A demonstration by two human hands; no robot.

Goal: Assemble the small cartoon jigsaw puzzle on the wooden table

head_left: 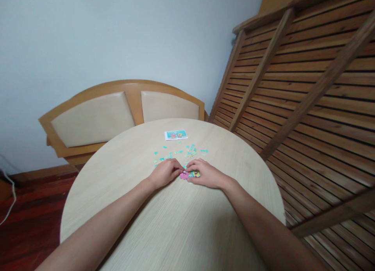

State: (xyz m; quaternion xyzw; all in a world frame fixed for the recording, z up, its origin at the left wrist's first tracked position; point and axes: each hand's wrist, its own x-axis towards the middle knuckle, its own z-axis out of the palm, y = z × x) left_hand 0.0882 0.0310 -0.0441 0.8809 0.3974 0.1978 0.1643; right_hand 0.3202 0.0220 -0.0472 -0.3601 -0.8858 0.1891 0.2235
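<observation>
A small joined section of jigsaw puzzle (185, 176), pink on the left and yellow and green on the right, lies flat on the round table. My left hand (166, 173) is at its upper left edge, thumb and fingers pinched together on what looks like a puzzle piece, mostly hidden by the fingertips. On the other side, my right hand (206, 174) curves round the section's right end, fingers along the far edge and thumb along the near edge, holding it. Just beyond both hands, several loose turquoise puzzle pieces (191, 149) are scattered.
A picture card (176, 135) with cartoon figures lies behind the loose pieces on the round wooden table (140, 232). Past the table's far edge stands a padded headboard (96, 118). Slatted wooden panels (293, 87) lean along the right side. A white cable (13, 196) hangs at left.
</observation>
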